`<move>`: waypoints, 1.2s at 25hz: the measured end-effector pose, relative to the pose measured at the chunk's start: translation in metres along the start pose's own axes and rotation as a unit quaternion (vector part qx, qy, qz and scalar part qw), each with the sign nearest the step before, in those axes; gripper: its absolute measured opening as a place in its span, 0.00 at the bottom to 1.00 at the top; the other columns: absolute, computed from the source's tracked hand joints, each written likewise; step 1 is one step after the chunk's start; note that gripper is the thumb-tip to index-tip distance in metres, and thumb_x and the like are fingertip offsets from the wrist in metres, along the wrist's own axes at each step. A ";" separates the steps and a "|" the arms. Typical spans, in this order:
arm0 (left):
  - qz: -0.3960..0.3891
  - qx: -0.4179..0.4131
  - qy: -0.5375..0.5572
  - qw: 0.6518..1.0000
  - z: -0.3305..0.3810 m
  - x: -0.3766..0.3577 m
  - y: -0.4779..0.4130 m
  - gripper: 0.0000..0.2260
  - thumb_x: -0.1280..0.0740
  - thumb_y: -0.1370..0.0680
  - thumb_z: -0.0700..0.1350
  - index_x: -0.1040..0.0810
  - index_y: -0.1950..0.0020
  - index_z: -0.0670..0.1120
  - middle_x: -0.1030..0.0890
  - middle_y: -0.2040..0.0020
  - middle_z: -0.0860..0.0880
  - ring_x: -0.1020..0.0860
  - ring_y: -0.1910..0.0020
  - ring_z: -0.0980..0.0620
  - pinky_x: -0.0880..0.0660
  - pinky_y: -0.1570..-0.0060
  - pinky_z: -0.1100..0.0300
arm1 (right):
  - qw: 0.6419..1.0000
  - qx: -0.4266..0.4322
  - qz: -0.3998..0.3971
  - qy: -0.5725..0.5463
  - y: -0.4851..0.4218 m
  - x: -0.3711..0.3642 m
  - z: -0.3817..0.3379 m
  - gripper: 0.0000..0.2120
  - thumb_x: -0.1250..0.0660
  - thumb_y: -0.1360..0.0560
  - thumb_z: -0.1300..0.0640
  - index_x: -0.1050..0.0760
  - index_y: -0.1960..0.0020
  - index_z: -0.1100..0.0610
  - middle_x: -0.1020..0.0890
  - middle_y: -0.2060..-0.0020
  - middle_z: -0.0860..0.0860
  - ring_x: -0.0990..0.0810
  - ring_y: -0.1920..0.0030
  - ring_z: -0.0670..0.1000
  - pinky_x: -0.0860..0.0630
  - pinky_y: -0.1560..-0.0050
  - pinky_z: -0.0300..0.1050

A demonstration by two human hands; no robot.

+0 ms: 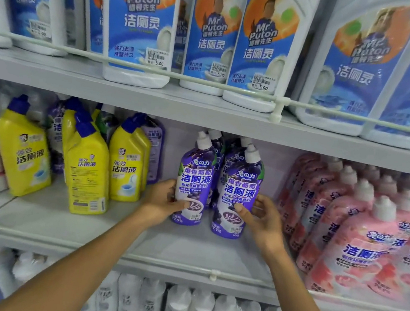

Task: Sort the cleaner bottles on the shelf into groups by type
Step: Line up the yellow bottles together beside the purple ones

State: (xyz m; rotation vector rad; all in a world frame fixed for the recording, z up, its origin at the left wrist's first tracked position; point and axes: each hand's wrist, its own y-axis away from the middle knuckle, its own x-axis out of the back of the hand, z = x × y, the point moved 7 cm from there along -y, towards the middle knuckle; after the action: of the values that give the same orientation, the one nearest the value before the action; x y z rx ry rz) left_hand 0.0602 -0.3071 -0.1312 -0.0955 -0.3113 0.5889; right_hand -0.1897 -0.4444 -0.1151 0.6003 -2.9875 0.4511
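The head view looks at a shelf [80, 224] full of cleaner bottles. In the middle stand two purple ones side by side, with more purple ones right behind them. The left hand [162, 199] holds the left purple bottle [195, 178] low down, thumb on its front and fingers curled round its side. The right hand [263, 219] holds the right purple bottle [240, 188] the same way. Both bottles stand upright on the shelf, almost touching each other. At 9 o'clock from them are the yellow bottles [87, 163], some of them leaning. At 3 o'clock are the pink bottles [355, 233], packed close together. Up at 12 o'clock big blue-label bottles [138, 24] sit on the shelf above, and down at 6 o'clock are white bottles [174, 309]. It looks like the purple group is being set in place between yellow and pink. A stray purple bottle [153, 144] hides behind the yellow ones, at about 10 o'clock from the hands. The next move may be to let go here, reach past the yellow ones, and bring that stray one over. The hand must go gently, so the leaning yellow ones do not fall.
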 end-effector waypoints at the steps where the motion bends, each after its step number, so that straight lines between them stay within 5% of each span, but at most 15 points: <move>1: 0.007 -0.003 -0.003 1.000 0.000 -0.005 -0.004 0.16 0.22 0.29 0.35 0.20 0.43 0.42 0.13 0.52 0.53 0.14 0.53 0.55 0.18 0.56 0.60 | 1.000 -0.001 -0.005 0.002 -0.004 0.000 0.001 0.24 0.18 0.36 0.49 0.21 0.44 0.52 0.12 0.50 0.46 0.15 0.51 0.43 0.20 0.54 0.36; 5: 0.077 -0.010 0.005 0.997 -0.003 -0.010 -0.009 0.16 0.21 0.29 0.36 0.21 0.45 0.40 0.14 0.53 0.47 0.14 0.56 0.51 0.17 0.59 0.59 | 0.999 -0.007 0.024 0.021 -0.005 -0.003 0.017 0.22 0.17 0.32 0.57 0.22 0.43 0.52 0.13 0.49 0.50 0.14 0.50 0.50 0.17 0.52 0.43; 12: 0.130 0.008 -0.029 0.991 0.001 -0.019 -0.004 0.19 0.19 0.32 0.37 0.23 0.48 0.46 0.17 0.58 0.56 0.16 0.60 0.54 0.18 0.59 0.54 | 0.997 -0.011 0.076 0.030 -0.015 -0.015 0.020 0.22 0.17 0.31 0.59 0.22 0.42 0.54 0.14 0.49 0.50 0.16 0.52 0.45 0.16 0.48 0.48; 16: 0.144 0.006 -0.029 0.989 0.000 -0.022 -0.003 0.20 0.18 0.35 0.43 0.24 0.51 0.54 0.16 0.57 0.56 0.15 0.58 0.51 0.16 0.55 0.47 | 0.995 -0.033 0.089 0.012 -0.015 -0.017 0.024 0.22 0.18 0.31 0.62 0.22 0.41 0.57 0.15 0.52 0.48 0.18 0.55 0.39 0.20 0.59 0.32; 20: 0.155 0.000 -0.021 0.988 0.000 -0.023 0.001 0.19 0.18 0.32 0.40 0.23 0.48 0.50 0.15 0.54 0.52 0.15 0.56 0.52 0.16 0.54 0.49 | 0.993 -0.047 0.104 -0.045 -0.012 -0.018 0.030 0.22 0.20 0.31 0.67 0.22 0.40 0.62 0.15 0.50 0.51 0.18 0.53 0.45 0.21 0.61 0.31; 23: 0.148 0.004 0.003 0.989 0.004 -0.019 0.003 0.18 0.20 0.30 0.37 0.22 0.45 0.44 0.14 0.51 0.45 0.16 0.58 0.54 0.17 0.55 0.53 | 0.987 -0.059 0.120 -0.086 -0.007 -0.019 0.032 0.22 0.20 0.31 0.69 0.22 0.40 0.62 0.15 0.48 0.53 0.17 0.49 0.51 0.16 0.54 0.39; 25: 0.157 0.007 0.050 0.986 0.009 -0.004 0.008 0.21 0.18 0.33 0.37 0.22 0.44 0.43 0.16 0.52 0.45 0.19 0.59 0.52 0.20 0.58 0.56 | 0.985 -0.053 0.147 -0.072 0.005 -0.018 0.023 0.21 0.20 0.30 0.66 0.21 0.40 0.59 0.14 0.48 0.50 0.16 0.49 0.45 0.16 0.44 0.47; 27: 0.194 -0.016 0.076 0.978 0.022 0.026 0.017 0.24 0.17 0.34 0.38 0.22 0.42 0.42 0.17 0.50 0.44 0.19 0.56 0.49 0.21 0.56 0.62 | 0.983 -0.020 0.170 -0.064 0.022 -0.023 0.001 0.20 0.21 0.28 0.64 0.22 0.38 0.58 0.15 0.46 0.50 0.18 0.51 0.34 0.17 0.44 0.40; 30: 0.259 -0.074 0.095 0.958 0.049 0.086 0.044 0.21 0.20 0.30 0.35 0.21 0.40 0.39 0.16 0.47 0.41 0.17 0.49 0.47 0.20 0.50 0.61 | 0.983 0.051 0.155 -0.079 0.044 -0.048 -0.045 0.20 0.22 0.26 0.62 0.21 0.36 0.56 0.16 0.42 0.50 0.18 0.45 0.36 0.22 0.49 0.29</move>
State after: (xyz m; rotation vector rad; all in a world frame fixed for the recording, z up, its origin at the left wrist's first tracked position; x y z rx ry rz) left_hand 0.0890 -0.2221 -0.0697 -0.3836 -0.1381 1.0689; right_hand -0.1621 -0.3743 -0.0900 0.1784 -3.2387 0.6054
